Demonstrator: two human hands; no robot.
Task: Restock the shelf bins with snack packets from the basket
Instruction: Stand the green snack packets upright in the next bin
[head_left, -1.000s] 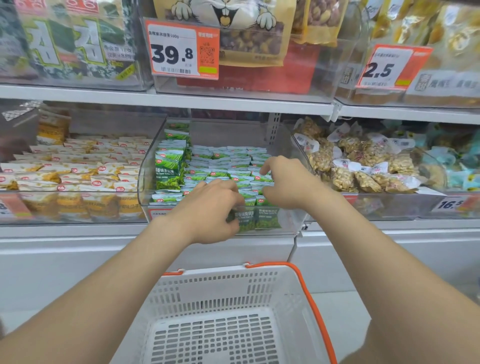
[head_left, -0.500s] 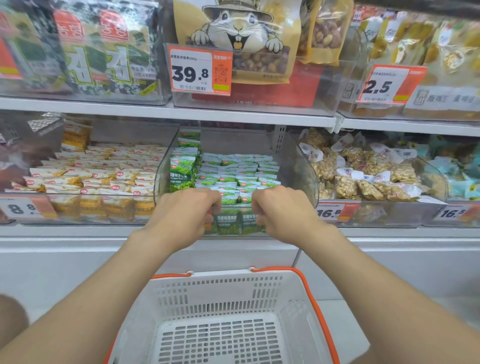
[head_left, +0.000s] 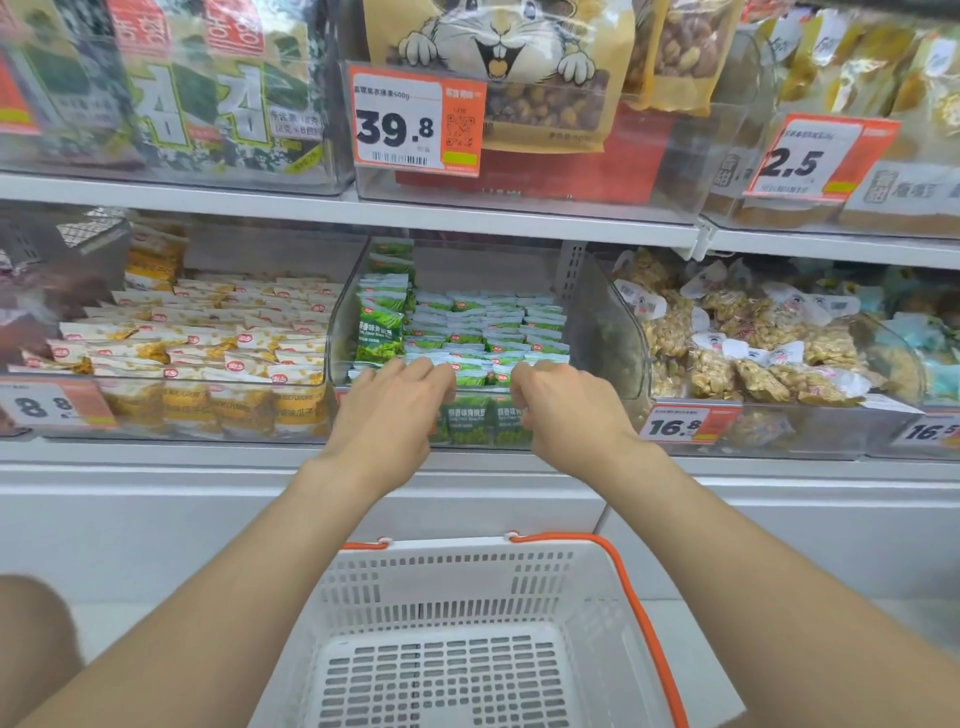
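Along the shop shelf (head_left: 467, 214), left hand (head_left: 387, 415) and right hand (head_left: 566, 415) curled over the front rim of the green-packet bin (head_left: 597, 332); any grip was hidden.

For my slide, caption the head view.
Left hand and right hand at green packets in middle bin, white basket below.

head view, facing shelf, angled downward
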